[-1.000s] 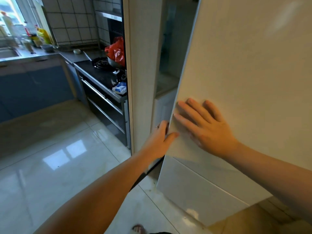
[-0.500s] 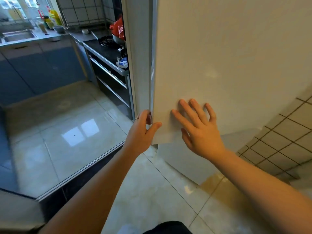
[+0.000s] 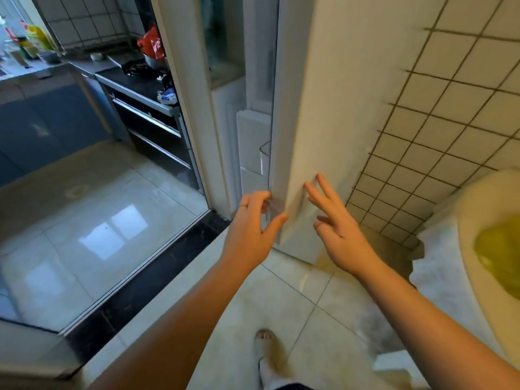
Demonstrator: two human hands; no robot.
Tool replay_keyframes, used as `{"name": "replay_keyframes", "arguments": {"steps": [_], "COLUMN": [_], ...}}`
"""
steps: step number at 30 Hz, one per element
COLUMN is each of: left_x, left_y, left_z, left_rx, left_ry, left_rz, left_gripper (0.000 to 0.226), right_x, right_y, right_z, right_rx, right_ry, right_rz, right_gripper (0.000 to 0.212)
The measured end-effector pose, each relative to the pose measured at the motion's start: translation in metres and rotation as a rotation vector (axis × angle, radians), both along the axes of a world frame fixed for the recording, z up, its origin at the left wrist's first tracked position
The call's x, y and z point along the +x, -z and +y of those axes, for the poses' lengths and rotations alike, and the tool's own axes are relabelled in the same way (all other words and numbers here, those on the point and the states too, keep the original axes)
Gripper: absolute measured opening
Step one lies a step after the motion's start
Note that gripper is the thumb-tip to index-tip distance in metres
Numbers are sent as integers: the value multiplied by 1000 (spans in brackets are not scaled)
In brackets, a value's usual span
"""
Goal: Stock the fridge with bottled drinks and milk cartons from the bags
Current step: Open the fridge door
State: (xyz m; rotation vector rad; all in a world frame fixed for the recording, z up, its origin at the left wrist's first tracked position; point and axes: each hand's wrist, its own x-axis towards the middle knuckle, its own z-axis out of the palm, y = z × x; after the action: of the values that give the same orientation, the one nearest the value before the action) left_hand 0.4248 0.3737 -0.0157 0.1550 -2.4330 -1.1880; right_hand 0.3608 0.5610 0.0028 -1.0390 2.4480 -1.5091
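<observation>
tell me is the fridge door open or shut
Open: the fridge door is swung out, its inner shelf showing, with the left hand gripping its edge.

A narrow gap lay open between the fridge door (image 3: 323, 108) and the white door frame (image 3: 191, 108); the tiled wall (image 3: 450, 108) blocked the right.

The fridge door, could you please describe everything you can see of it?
The fridge door is a tall, smooth, cream-white panel, seen nearly edge-on and standing open. White moulded shelves line its inner side. The left hand grips its free edge near the bottom corner, thumb on the outer face. The right hand is spread, fingertips touching that face. A tiled wall stands beyond it.
</observation>
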Motion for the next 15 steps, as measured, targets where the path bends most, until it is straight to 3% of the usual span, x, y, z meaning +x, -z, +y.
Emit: {"name": "replay_keyframes", "arguments": {"steps": [2, 8, 15], "left_x": [5, 26, 38], "left_y": [0, -10, -3], "left_z": [14, 75, 158], "left_rx": [-49, 66, 252], "left_ry": [19, 147, 126], "left_rz": [-3, -107, -182], "left_gripper": [39, 40, 47], "right_x": [9, 43, 44], "right_y": [-4, -11, -6], "right_z": [17, 71, 150], "right_rx": [-9, -158, -301], "right_ry": [28, 121, 160], "right_rz": [-92, -382, -516], "right_gripper": [70, 70, 60]}}
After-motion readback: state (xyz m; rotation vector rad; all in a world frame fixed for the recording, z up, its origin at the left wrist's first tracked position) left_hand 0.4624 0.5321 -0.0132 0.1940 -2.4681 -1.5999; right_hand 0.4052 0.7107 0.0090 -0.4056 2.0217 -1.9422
